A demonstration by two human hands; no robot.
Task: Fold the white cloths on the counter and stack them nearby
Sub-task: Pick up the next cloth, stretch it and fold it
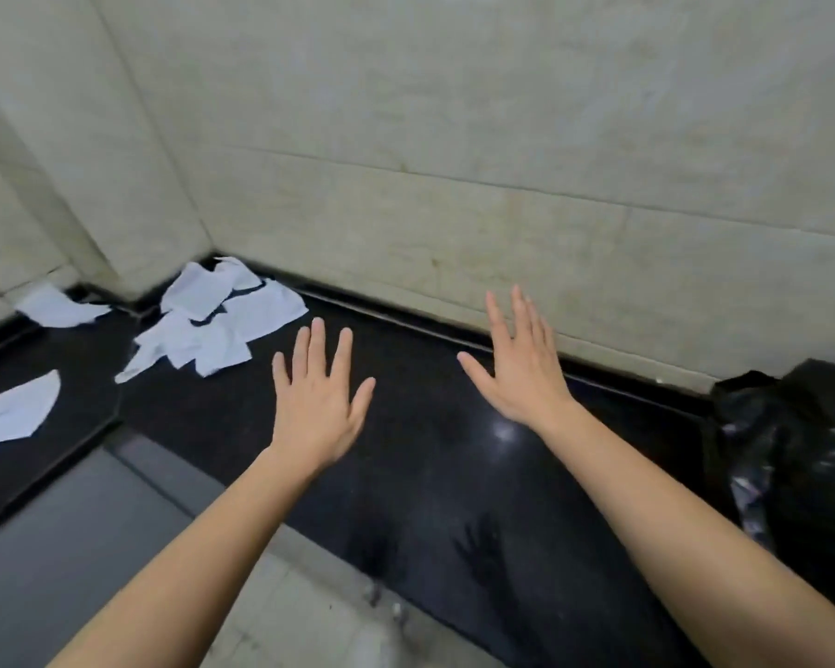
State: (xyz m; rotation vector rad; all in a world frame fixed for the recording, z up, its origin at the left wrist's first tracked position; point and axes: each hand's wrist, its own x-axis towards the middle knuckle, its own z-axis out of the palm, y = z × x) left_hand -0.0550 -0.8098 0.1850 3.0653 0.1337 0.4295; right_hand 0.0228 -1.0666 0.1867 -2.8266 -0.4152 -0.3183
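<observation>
We hold both bare forearms stretched forward. Our left hand point(317, 412) flat, palm down, fingers point(315, 349) straight, spread. Our right hand point(521, 376) likewise flat, spread. Neither hand grips anything.

glossy black stone counter point(430, 450): black, fine pale speckle. heap of crumpled white cloths point(213, 320) at 10 o'clock: plain white, faint bluish cast. stone-tiled wall point(502, 137) at 12 o'clock: pale cream, faint mottled veining. crinkled plastic bag point(801, 450) at 3 o'clock: black, white glints.

Nearest cloth point(13, 409) cut off at left edge; black bag point(801, 450) cut off at rt.
</observation>
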